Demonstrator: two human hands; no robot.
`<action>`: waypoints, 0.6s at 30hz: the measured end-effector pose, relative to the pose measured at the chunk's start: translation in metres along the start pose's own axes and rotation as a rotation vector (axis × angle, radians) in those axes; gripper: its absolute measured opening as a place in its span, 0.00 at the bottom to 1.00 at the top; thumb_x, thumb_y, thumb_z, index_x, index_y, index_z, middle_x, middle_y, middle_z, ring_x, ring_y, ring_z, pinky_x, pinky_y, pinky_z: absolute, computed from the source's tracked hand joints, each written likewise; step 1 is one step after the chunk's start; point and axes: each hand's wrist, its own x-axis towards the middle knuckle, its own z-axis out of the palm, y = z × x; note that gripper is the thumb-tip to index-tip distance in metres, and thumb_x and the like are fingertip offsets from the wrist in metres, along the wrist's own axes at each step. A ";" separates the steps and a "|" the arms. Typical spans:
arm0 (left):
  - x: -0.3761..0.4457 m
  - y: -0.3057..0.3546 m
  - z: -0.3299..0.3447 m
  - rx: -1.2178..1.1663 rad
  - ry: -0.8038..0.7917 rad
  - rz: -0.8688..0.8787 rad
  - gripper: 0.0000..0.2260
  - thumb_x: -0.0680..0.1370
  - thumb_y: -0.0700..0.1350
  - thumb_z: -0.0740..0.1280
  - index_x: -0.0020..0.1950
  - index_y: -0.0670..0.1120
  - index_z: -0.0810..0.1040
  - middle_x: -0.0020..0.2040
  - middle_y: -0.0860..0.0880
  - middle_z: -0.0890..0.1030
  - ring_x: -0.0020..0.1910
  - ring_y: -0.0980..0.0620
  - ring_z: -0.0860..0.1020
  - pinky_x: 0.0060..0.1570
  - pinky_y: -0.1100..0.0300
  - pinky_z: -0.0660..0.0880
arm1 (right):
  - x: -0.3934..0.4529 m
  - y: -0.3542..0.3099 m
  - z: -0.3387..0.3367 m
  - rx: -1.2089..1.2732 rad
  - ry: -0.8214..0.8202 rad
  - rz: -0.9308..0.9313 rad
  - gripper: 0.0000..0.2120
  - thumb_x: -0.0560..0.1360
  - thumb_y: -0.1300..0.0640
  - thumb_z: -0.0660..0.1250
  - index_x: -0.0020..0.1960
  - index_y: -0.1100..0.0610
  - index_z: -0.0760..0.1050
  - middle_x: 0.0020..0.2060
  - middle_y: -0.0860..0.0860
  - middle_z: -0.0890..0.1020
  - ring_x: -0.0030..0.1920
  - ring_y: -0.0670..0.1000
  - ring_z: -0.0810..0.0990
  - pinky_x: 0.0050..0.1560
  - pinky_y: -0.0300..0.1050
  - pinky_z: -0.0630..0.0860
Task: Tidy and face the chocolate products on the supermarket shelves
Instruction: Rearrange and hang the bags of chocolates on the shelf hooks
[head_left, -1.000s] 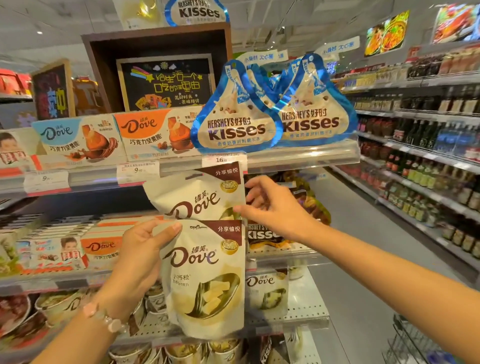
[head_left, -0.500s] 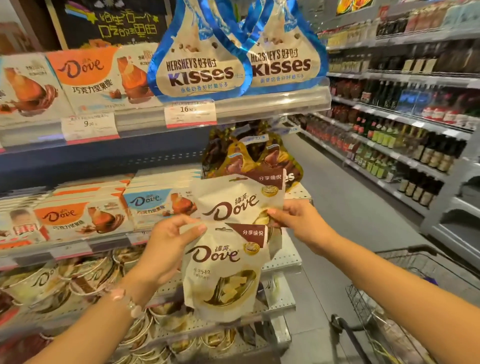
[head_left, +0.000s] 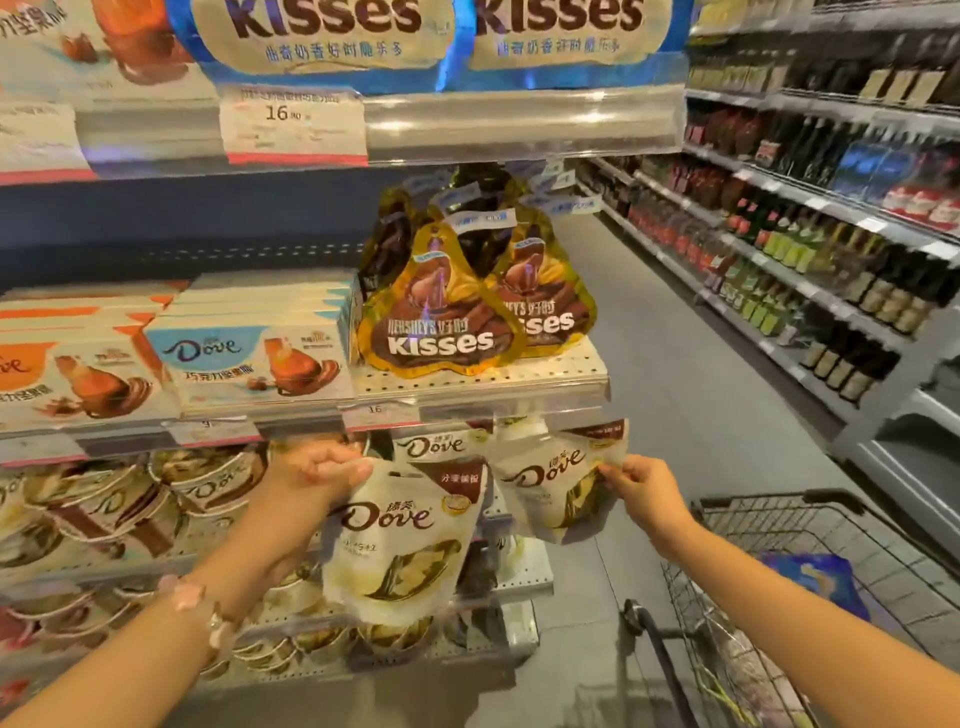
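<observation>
My left hand (head_left: 317, 475) grips the top left corner of a cream Dove pouch (head_left: 400, 545), which hangs upright in front of the lower shelf. My right hand (head_left: 636, 486) pinches the right edge of a second cream Dove pouch (head_left: 550, 488), tilted and held just right of the first. Behind them a third Dove pouch (head_left: 434, 444) stands on the lower shelf. Gold Hershey's Kisses bags (head_left: 441, 332) sit on the middle shelf above. Dove boxes (head_left: 244, 358) fill that shelf's left side.
Dove cups (head_left: 156, 499) are stacked on the lower shelves at left. Blue Kisses bags (head_left: 322, 36) line the top shelf over a price tag (head_left: 291, 122). A wire shopping cart (head_left: 779, 597) stands at my right. Bottle shelves (head_left: 831, 244) flank the grey aisle.
My view has dropped toward the lower shelves. Both hands have lowered the two Dove pouches and drawn them apart, the right one now beside the left instead of above it.
</observation>
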 end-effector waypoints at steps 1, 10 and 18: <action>0.001 -0.004 0.002 -0.008 0.014 -0.008 0.02 0.72 0.36 0.69 0.40 0.39 0.79 0.32 0.50 0.82 0.32 0.56 0.79 0.34 0.64 0.75 | 0.006 0.006 0.001 0.000 0.014 0.017 0.11 0.77 0.62 0.63 0.41 0.70 0.77 0.34 0.57 0.79 0.38 0.53 0.75 0.38 0.47 0.73; 0.011 -0.022 0.017 -0.170 0.082 -0.031 0.01 0.72 0.36 0.68 0.41 0.39 0.77 0.30 0.50 0.81 0.32 0.54 0.79 0.35 0.66 0.76 | 0.064 0.018 0.026 0.107 0.041 0.088 0.08 0.78 0.62 0.61 0.46 0.64 0.77 0.42 0.57 0.81 0.44 0.53 0.78 0.41 0.42 0.76; 0.027 -0.037 0.015 -0.224 0.049 0.002 0.17 0.60 0.51 0.77 0.40 0.42 0.79 0.32 0.49 0.82 0.33 0.55 0.80 0.40 0.60 0.77 | 0.088 0.033 0.042 0.092 0.042 0.092 0.07 0.78 0.63 0.61 0.45 0.64 0.76 0.37 0.53 0.79 0.38 0.48 0.76 0.33 0.35 0.73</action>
